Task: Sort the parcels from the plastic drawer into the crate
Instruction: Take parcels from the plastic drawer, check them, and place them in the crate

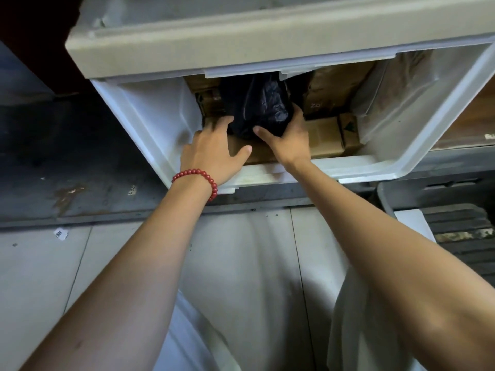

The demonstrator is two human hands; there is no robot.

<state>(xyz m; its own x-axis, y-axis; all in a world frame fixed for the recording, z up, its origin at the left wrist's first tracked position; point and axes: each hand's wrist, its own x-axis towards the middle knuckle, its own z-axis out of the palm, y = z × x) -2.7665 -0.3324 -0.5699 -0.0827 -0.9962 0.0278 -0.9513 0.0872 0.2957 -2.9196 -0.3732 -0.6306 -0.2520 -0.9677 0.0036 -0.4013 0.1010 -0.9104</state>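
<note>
Both hands reach into the open plastic drawer [401,167]: right hand [288,137] cups a black bagged parcel [257,105] near the front wall, left hand [214,148] spread open against its side. Soft, crinkly, probably light and slippery; grip underneath, not the loose film.

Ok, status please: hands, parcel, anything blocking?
Left hand and right hand both on black parcel, inside drawer. Upper drawer front overhangs it.
</note>
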